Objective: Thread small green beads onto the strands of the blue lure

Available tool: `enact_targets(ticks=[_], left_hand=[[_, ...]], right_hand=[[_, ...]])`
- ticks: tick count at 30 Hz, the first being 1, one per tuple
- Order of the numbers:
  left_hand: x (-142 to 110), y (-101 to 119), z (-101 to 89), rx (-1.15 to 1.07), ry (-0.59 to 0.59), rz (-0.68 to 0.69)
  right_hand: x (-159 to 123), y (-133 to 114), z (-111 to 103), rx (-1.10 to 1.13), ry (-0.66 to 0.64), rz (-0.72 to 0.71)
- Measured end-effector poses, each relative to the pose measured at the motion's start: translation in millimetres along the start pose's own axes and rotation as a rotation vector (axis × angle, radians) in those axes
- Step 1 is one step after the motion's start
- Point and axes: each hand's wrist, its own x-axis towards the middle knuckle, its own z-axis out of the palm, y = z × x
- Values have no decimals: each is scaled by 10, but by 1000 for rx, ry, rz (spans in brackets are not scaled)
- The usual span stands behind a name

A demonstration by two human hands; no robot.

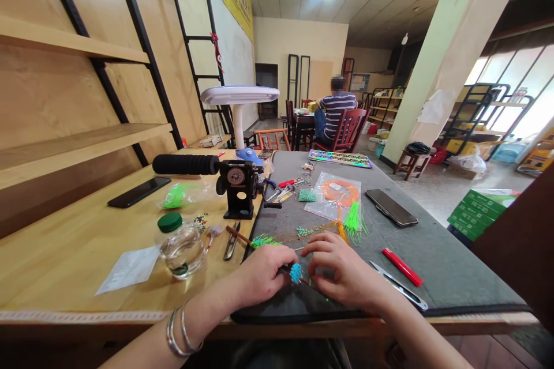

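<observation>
Blue bristle tuft (296, 273) is positioned between the two hands, above the near part of a grey work mat (445, 259) and close to its front edge. Thin dark stem (308, 282) is passed through the tuft, with its long axis set diagonally, running toward the lower right beneath the right hand. Left hand (259, 275) is closed, with the fingers curled onto the stem at the tuft's left side. Right hand (341, 270) is held curled, with the fingertips just beside the tuft; contact cannot be confirmed. Neither hand is clearly nearer to the tuft. Movement is bounded ahead by a green tufted stick (263, 240), on the right by a metal craft knife (400, 293) and a red lighter (402, 267), and on the left by thread snips (231, 240), which are placed on the wooden table (64, 253) just beyond the mat's left edge.
</observation>
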Motion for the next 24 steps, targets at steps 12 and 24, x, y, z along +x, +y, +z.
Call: enact_targets(ticks=[12,24], left_hand=[[-97,-45,119,38,28,24],[-499,-2,208,-107,336,-55]], right_hand=[[-137,42,50,16,296,117],[-885,-659,626,501,225,2]])
